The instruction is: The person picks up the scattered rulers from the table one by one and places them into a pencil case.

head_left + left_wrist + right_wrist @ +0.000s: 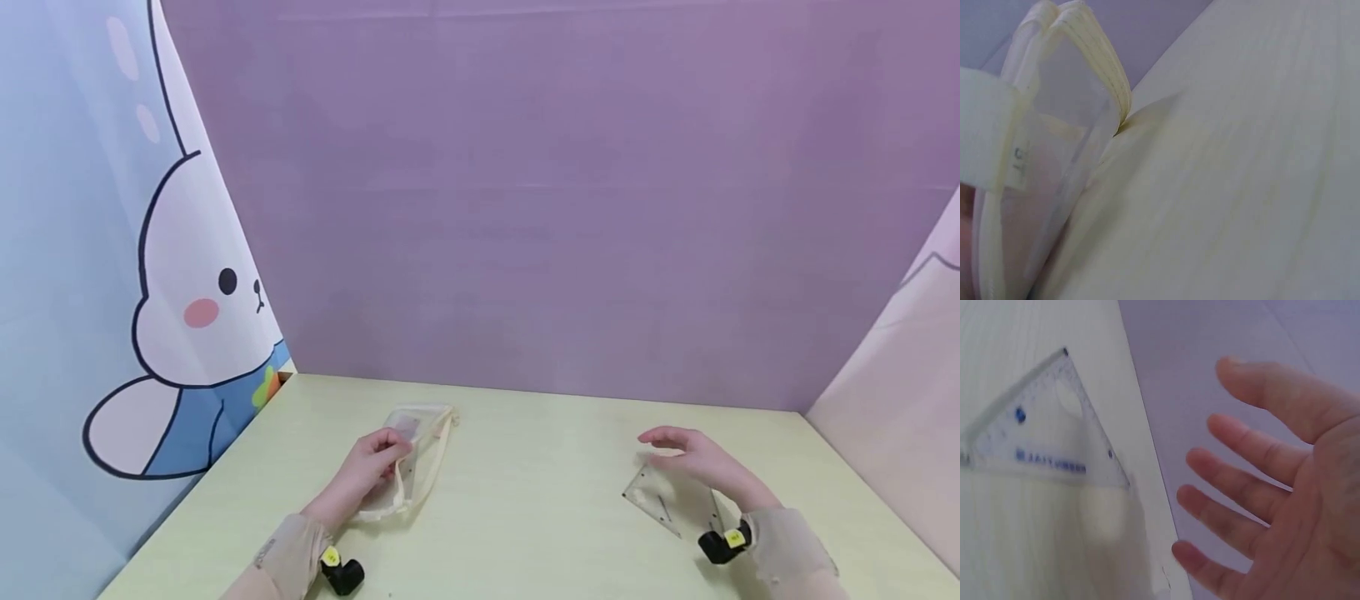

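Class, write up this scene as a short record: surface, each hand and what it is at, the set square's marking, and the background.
Surface: pale yellowish table
Left hand: holds a see-through pouch with cream edging
Pouch contents: cannot tell
Right hand: fingers apart, near a clear plastic triangular set square, not touching it
Set square marking: dark blue lettering
Back: plain purple backdrop
Left side: pale blue sheet with a white cartoon rabbit

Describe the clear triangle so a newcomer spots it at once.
Start at the pale table, then go to its right side, where the right hand hovers. The triangle lies close to that hand. Unlike the pouch at the left hand, it has three corners and blue lettering.
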The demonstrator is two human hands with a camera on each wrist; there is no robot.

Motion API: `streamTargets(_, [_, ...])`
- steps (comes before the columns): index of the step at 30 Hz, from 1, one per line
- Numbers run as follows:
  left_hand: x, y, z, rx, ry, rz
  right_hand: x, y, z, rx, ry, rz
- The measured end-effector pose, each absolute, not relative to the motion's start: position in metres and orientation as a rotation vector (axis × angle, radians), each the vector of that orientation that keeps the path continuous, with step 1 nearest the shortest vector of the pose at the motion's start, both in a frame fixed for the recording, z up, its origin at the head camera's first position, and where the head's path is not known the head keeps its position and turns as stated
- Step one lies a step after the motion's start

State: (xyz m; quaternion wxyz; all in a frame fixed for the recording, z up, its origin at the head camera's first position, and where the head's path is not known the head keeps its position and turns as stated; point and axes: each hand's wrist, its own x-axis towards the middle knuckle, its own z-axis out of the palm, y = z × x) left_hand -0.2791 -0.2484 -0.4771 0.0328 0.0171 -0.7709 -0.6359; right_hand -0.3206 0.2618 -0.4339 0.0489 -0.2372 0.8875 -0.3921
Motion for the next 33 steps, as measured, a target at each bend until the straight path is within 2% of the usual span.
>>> streamTargets(10, [-0.279,-0.248,-0.479,0.039,-2.395,-1.931,-0.307,0.260,-0.443,-0.665,2.649,-0.863])
streamTargets(21, [-0.275,-0.251,-0.476,0.003,-2.380,-1.958,-0.306,0.253,-0.448,-0.860,2.631,-0.786])
streamTargets(33, [-0.276,-0.250,-0.478,-0.022,-2.378,-1.961,-0.308,0.250,-0.451,-0.800,2.818,-0.783])
